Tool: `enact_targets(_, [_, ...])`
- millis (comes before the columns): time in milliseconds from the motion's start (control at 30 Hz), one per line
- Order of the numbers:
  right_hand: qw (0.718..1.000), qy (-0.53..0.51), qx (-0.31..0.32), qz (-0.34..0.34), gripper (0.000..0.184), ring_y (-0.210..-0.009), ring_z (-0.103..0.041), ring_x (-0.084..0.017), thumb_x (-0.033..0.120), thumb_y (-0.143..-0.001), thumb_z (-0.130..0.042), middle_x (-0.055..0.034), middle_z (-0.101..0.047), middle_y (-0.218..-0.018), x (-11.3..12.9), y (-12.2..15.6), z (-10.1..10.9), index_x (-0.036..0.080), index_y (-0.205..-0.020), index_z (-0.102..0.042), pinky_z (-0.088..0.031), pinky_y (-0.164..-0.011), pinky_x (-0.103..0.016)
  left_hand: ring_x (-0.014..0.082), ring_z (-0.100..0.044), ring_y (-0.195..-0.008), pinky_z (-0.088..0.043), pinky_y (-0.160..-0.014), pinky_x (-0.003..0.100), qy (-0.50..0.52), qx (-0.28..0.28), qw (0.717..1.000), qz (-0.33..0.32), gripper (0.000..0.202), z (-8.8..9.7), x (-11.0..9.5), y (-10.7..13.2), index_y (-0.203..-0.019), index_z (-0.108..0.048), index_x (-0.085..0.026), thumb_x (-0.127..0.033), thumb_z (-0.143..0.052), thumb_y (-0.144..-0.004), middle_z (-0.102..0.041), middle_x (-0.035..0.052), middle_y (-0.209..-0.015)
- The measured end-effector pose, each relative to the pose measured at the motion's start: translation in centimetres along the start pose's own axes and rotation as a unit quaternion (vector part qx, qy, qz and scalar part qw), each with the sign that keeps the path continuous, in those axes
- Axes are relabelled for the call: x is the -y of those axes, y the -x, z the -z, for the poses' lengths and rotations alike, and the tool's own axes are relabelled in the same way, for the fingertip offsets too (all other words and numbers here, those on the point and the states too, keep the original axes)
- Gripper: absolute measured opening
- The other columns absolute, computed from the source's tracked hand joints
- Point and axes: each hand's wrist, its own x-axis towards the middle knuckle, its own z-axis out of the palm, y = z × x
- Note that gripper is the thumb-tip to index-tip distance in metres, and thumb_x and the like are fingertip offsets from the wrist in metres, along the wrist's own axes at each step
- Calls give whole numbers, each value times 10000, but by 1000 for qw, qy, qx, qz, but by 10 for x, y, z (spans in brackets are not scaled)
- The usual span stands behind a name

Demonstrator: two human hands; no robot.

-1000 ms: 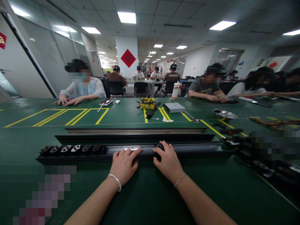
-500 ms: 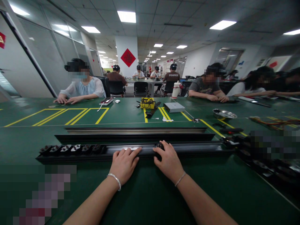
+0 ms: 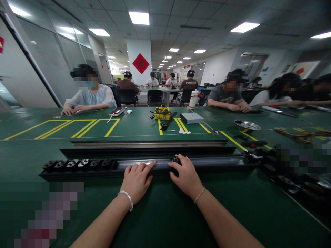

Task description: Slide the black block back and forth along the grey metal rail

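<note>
A long black metal channel (image 3: 219, 162) lies across the table before me. Several black modules with metal pieces on top (image 3: 83, 163) sit in a row inside its left end. My left hand (image 3: 136, 181) rests on the channel's near edge around the middle, palm down, fingers stretched out and holding nothing. Just to the right, my right hand (image 3: 185, 175) has its fingers around a small black module (image 3: 177, 160) in the channel; the fingers partly cover it. Behind lie a second black channel (image 3: 144, 151) and another long strip (image 3: 144, 143), parallel to the first.
Loose black parts (image 3: 287, 181) crowd the right side of the green table (image 3: 160, 217). Farther back are a metal bowl (image 3: 247, 125), a grey box (image 3: 191, 118), a yellow holder with black cables (image 3: 162, 113) and a white bottle (image 3: 193, 99). Co-workers sit across the table.
The view has shifted very slightly. Both hands keep the same places on the channel, and nothing has been picked up or let go.
</note>
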Motion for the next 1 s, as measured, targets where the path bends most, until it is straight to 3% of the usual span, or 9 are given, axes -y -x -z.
enact_targets(467, [1000, 20, 16, -12, 279, -1209, -381, -230, 266, -766, -555, -91, -473, -1251, -6, -2, -2, 279, -1039, -606, -233, -1019, -468, 218, -416, -1088, -186, -999, 406, 18, -47, 998, -22, 543, -7, 6, 0, -1274, -383, -321, -306, -504, -745, -504, 39, -1177])
enact_targets(1000, [999, 29, 2, -33, 278, -1204, -389, -253, 317, -737, -578, -108, -491, -1243, -6, -2, 0, 258, -1004, -627, -262, -1000, -475, 206, -443, -1034, -231, -935, 389, 18, -28, 999, -28, 499, -4, 5, 0, -1253, -395, -337, -324, -485, -763, -527, 15, -1154])
